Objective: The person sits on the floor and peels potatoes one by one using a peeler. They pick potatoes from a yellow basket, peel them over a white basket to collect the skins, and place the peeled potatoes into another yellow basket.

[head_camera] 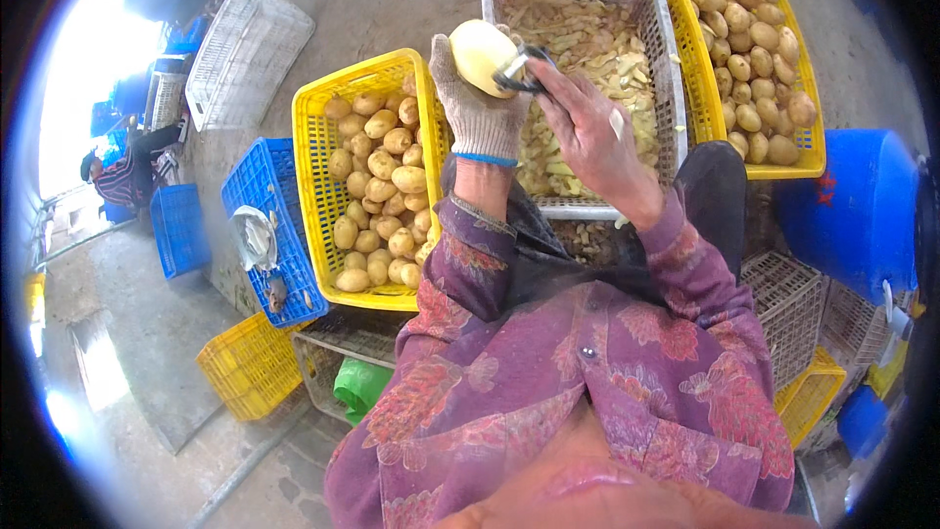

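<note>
In a knitted work glove, my left hand (481, 114) grips a pale, peeled potato (481, 55) from below and behind. My bare right hand (598, 132) holds a peeler (518, 73) with a dark frame, its blade against the potato's right side. A scrap of peel (617, 123) sticks to the back of that hand. Beneath both hands stands a grey-white plastic crate (672, 88) holding a heap of potato peelings (587, 37). To the left, a yellow crate (312, 184) is full of unpeeled potatoes (382, 187).
Another yellow crate (811, 150) with potatoes stands at the right, beside a blue barrel (852, 213). A blue crate (283, 294) carrying a pale bag (255, 236) adjoins the left yellow crate. Farther left lie a white crate (250, 59) and a blue crate (180, 231); people are beyond.
</note>
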A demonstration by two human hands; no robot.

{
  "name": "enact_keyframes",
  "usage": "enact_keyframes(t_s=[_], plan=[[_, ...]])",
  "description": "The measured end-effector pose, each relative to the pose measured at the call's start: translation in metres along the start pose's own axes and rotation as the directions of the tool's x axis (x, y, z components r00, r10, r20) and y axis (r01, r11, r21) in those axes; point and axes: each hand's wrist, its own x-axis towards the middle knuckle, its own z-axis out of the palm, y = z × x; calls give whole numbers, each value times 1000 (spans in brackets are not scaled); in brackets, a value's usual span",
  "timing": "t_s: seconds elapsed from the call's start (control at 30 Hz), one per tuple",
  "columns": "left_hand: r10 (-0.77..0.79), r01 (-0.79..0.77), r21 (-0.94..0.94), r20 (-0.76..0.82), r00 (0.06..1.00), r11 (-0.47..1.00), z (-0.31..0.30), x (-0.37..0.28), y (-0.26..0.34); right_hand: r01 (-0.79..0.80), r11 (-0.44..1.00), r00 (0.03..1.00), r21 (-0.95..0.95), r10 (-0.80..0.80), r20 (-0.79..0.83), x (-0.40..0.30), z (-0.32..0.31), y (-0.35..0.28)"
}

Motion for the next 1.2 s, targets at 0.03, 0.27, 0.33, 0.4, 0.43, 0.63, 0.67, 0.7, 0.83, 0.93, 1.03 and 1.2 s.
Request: enact_keyframes(t_s=[0.03,0.27,0.33,0.4,0.43,0.63,0.67,0.7,0.83,0.93,1.03,1.2], plan=[[-11,11,-19,20,1000,1000,-5,3,2,-45,999,998,-8,45,33,-11,-2,5],[77,-76,-27,75,994,997,11,-3,-5,-19,967,992,255,49,-113,-15,-12,7],[138,-137,60,-4,990,989,16,-4,-4,-15,965,994,263,43,-99,0,2,6],[129,-126,-33,112,985,991,9,1,-3,-44,958,996,282,66,-66,3,13,2],[132,-120,-79,168,977,990,5,3,-1,-65,958,995,280,84,-58,-4,17,1],[36,-39,-190,-17,999,981,0,8,3,-210,923,975,322,221,2,-34,14,-5],[53,-53,-128,-10,999,990,0,9,1,-269,896,958,354,285,8,-30,11,-8],[67,-67,-69,-4,998,995,2,8,-1,-267,895,957,357,289,-8,-25,11,-9],[41,-50,-110,-79,996,993,6,7,0,-268,912,960,311,280,6,-11,32,-6],[84,-86,-13,-121,989,996,-8,9,2,-147,960,989,240,149,10,-15,34,-5],[55,-58,-24,-118,992,998,-5,9,-1,-185,930,983,319,173,66,-16,21,-4],[-25,25,-1,-78,997,1000,-9,7,-10,-302,903,944,306,237,230,-24,-2,1]])
